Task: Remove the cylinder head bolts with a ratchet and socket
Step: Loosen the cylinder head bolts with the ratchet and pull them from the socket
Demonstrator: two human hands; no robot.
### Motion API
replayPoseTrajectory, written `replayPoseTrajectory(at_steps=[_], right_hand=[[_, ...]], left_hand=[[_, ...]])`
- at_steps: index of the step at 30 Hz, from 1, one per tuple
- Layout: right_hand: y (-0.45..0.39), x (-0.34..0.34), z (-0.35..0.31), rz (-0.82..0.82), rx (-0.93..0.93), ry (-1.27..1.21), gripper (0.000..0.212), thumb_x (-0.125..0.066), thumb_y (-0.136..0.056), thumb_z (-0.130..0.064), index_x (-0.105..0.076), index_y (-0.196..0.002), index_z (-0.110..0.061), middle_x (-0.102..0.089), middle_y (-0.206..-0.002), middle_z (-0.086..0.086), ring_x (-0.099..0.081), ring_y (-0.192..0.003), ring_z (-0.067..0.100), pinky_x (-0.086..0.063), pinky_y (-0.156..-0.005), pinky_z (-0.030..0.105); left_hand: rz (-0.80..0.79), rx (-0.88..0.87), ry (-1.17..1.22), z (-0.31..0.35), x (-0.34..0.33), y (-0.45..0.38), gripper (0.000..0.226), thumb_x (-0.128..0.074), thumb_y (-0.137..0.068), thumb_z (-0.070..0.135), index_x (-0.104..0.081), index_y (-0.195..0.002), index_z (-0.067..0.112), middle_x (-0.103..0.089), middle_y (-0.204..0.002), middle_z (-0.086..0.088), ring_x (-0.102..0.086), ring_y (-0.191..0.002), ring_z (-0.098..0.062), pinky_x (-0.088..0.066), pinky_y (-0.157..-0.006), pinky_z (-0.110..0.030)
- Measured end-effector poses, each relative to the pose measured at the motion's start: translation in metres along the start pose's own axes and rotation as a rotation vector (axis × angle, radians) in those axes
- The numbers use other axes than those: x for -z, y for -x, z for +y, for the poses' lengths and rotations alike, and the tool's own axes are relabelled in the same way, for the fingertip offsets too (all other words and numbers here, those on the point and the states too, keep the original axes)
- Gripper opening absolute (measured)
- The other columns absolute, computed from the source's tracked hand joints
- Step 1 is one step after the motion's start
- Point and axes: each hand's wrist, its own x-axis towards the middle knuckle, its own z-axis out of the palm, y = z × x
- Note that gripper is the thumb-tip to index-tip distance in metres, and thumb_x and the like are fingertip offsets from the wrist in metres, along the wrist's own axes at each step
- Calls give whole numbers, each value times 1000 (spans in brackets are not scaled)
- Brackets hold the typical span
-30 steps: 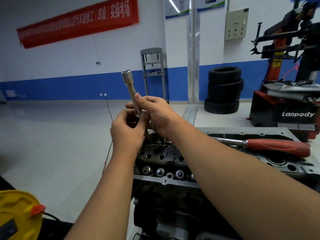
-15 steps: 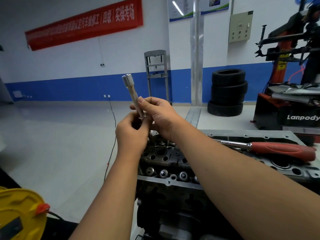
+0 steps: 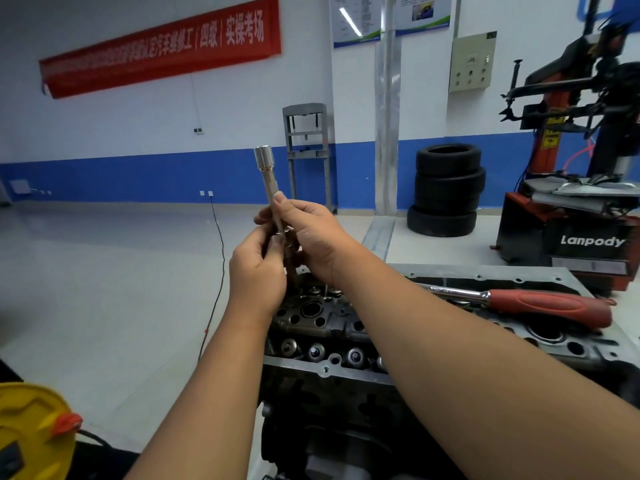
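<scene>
1. Workshop floor and a blue-banded wall lie behind the cylinder head (image 3: 346,327).
2. Above it, both hands pinch the socket extension (image 3: 269,188), socket end up: left hand (image 3: 256,268) low, right hand (image 3: 311,237) higher.
3. Red-handled ratchet (image 3: 526,303) rests on the cylinder head, apart from the hands.

- Shiny silver metal socket extension (image 3: 267,178)
- Red-handled chrome ratchet (image 3: 540,304)
- Dark grey metal cylinder head (image 3: 322,327)
- Red wall banner (image 3: 162,46), white lettering
- Black stacked tyres (image 3: 446,190)
</scene>
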Motion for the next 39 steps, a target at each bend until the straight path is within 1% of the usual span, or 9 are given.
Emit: replayPoseTrajectory(at_steps=[6, 8, 11, 17, 21, 25, 32, 36, 39], right_hand=[[0, -2, 3, -34, 10, -69, 17, -70, -99, -27, -67, -99, -10, -74, -119, 17, -73, -96, 28, -61, -91, 53], [1, -2, 2, -35, 15, -32, 21, -66, -101, -31, -68, -98, -10, -75, -116, 14, -74, -89, 23, -65, -79, 46], [3, -1, -1, -38, 23, -6, 29, -63, -102, -35, -71, -104, -8, -74, -109, 7, -73, -77, 10, -58, -58, 27], [1, 1, 4, -60, -10, -9, 19, -71, -98, -32, -65, -105, -15, -76, -101, 3, -73, -90, 23, -63, -72, 43], [1, 1, 4, -50, 10, 3, 15, -69, -99, -27, -65, -102, -13, -76, -104, 6, -74, -84, 18, -61, -61, 36], [2, -2, 2, -65, -24, 45, 33, -57, -105, -41, -73, -107, -12, -71, -94, 5, -71, -69, 13, -58, -55, 33], [1, -1, 5, -53, 2, 87, 24, -66, -100, -41, -67, -97, -17, -73, -95, 0, -71, -81, 15, -59, -60, 34], [2, -4, 2, -74, -35, 67, 39, -55, -105, -47, -72, -101, -12, -71, -99, 7, -68, -73, 15, -57, -56, 31], [2, -2, 2, -60, -34, 54, 34, -59, -103, -48, -75, -101, -18, -73, -96, 2, -69, -74, 11, -58, -58, 30]], left_hand=[[117, -78, -164, -7, 3, -3, 19, -77, -94, 24, -66, -91, 40, -74, -88, 13, -75, -87, -15, -65, -76, -53], [37, -61, -65, -3, 3, -1, 8, -69, -96, 35, -73, -103, 35, -78, -99, 4, -77, -96, -22, -64, -82, -55], [-22, -30, 14, 0, 1, 1, 23, -57, -101, 32, -72, -118, 29, -78, -111, -1, -75, -108, -25, -61, -91, -57], [140, -94, -135, -4, 2, -2, 18, -75, -97, 17, -69, -107, 31, -75, -99, 5, -76, -91, -20, -66, -77, -51], [93, -74, -79, -2, 2, 0, 10, -70, -100, 28, -71, -108, 35, -77, -102, 3, -77, -96, -21, -65, -80, -52], [41, -17, 56, 1, 3, 1, 27, -52, -106, 26, -74, -122, 26, -78, -108, -5, -77, -102, -23, -65, -85, -53], [181, -67, -120, -5, 4, -2, 12, -78, -94, 27, -73, -104, 23, -77, -96, 1, -77, -90, -23, -65, -81, -52], [23, 8, 91, -1, 3, 0, 22, -61, -98, 32, -77, -111, 25, -79, -102, -7, -78, -97, -27, -66, -79, -52], [47, -28, 14, -3, 3, -1, 19, -58, -104, 27, -76, -112, 26, -79, -101, -4, -78, -95, -24, -66, -79, -52]])
